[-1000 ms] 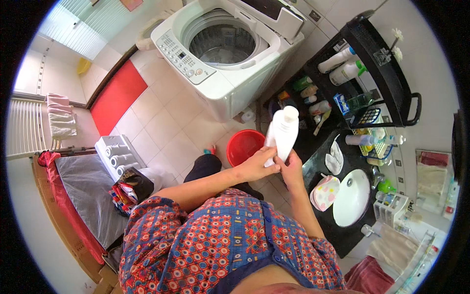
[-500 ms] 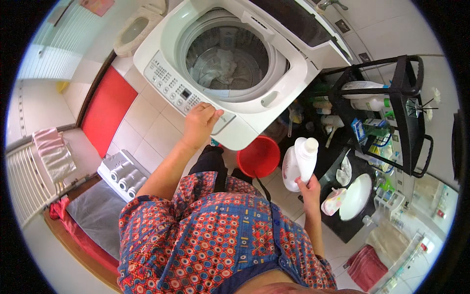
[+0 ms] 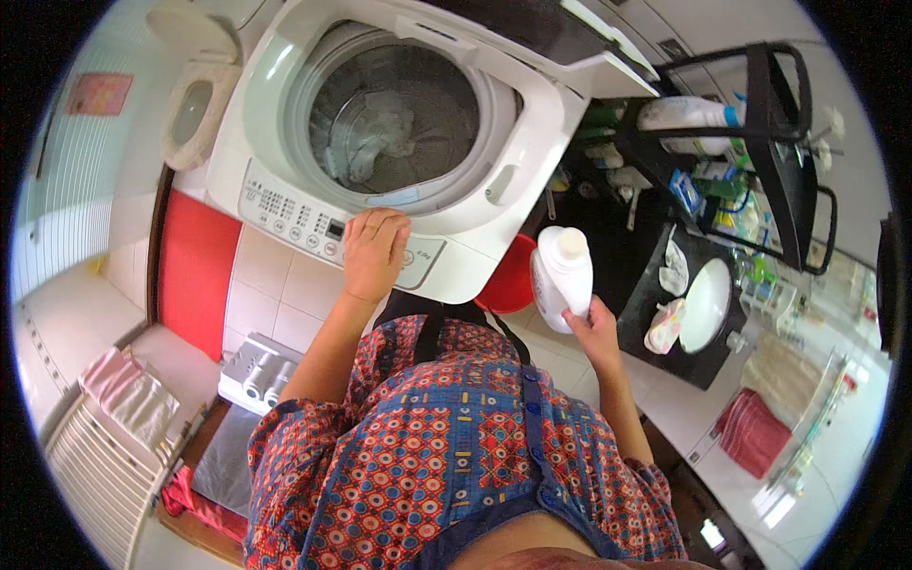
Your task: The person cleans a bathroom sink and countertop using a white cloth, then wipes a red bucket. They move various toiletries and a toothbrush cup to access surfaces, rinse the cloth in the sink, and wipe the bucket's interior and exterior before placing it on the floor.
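**me:** Okay, nearest to me first. My right hand (image 3: 596, 328) is wrapped around the lower part of a white detergent bottle (image 3: 561, 277). The fingers curl round its right side and underneath, so the body and cap stick up above my grip. It's held upright, off the front right corner of the washer, with the red bucket (image 3: 506, 282) on the floor just behind it.

**other:** And the left?

**me:** My left hand (image 3: 373, 253) is lying flat on the washing machine's control panel (image 3: 304, 218), fingers loosely bent and pressed against the front edge, gripping nothing. Can't tell if a fingertip is actually on a button.

**other:** What's past that?

**me:** The open tub (image 3: 394, 119) of the top-loader, with some pale laundry (image 3: 375, 142) down inside. Off to the right there's a black shelf rack (image 3: 784, 142) with bottles, and a white basin (image 3: 708, 306) on a dark counter.
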`<state>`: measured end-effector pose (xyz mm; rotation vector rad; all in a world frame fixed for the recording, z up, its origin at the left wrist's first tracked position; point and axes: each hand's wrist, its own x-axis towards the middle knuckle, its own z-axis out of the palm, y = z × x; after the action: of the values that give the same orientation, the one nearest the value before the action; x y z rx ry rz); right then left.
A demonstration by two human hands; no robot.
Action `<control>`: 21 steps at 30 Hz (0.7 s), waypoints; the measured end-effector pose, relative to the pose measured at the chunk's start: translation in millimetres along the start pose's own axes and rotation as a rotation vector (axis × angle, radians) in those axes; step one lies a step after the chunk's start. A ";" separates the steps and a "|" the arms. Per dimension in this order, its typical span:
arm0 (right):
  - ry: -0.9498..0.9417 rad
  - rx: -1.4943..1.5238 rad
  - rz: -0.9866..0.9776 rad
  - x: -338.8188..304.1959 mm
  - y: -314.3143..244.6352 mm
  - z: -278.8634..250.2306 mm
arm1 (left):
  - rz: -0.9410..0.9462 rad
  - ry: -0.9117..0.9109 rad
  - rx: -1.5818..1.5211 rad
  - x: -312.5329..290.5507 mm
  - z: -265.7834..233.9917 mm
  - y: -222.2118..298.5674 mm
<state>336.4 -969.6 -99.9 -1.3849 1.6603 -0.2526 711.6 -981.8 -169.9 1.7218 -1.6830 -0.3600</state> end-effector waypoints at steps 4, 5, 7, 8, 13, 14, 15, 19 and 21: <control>0.000 0.061 -0.012 -2.5 8.2 8.6 | 0.020 -0.021 0.041 0.6 -0.7 2.1; 0.000 0.049 -0.013 -4.8 9.4 10.3 | 0.018 -0.026 0.060 -0.8 -0.8 2.2; 0.018 0.033 -0.011 -10.6 17.6 8.9 | 0.034 -0.038 0.091 0.5 1.7 6.5; 0.026 0.059 -0.008 -13.3 24.3 8.7 | 0.060 -0.046 0.093 2.0 0.6 8.7; 0.084 -0.011 -0.059 -29.2 69.8 -0.2 | 0.144 -0.063 0.205 -4.0 14.3 5.4; 0.101 0.027 0.016 -36.0 63.0 -9.5 | 0.136 -0.066 0.195 -4.9 16.5 12.0; 0.157 0.049 -0.014 -43.1 74.2 -16.1 | 0.121 -0.071 0.196 -5.5 17.4 19.8; 0.339 0.253 -0.089 -63.6 133.1 -49.8 | 0.172 -0.150 0.123 -5.9 51.2 55.7; 0.481 0.414 -0.086 -69.6 161.1 -66.2 | 0.124 -0.150 0.207 -16.6 75.6 74.3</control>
<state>175.3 -880.0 -134.6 -1.1301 1.7943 -0.9850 604.9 -981.0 -181.4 1.7628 -1.9852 -0.2706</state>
